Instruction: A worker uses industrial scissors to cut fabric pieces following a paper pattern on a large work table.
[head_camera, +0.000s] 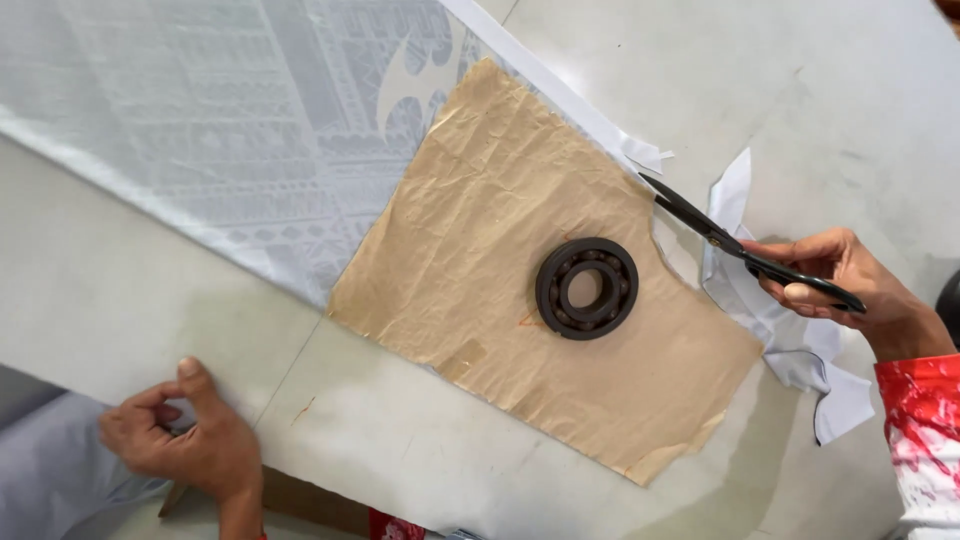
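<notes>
Patterned white fabric (200, 130) spreads over the table (850, 90), under a crumpled brown paper pattern (480, 250). A dark bearing ring (587, 288) weighs the paper's middle. Right of it, the right hand (850, 285) grips black scissors (740, 250), blades slightly parted at the paper's edge. Lower left of the paper, the left hand (190, 440) pinches the fabric's edge.

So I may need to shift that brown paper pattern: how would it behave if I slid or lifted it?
Probably floppy: the brown paper pattern is thin and creased. The dark metal bearing lying flat on it looks heavy, so it likely pins the sheet; lifting an edge might tilt the bearing and let it slide or roll.
</notes>
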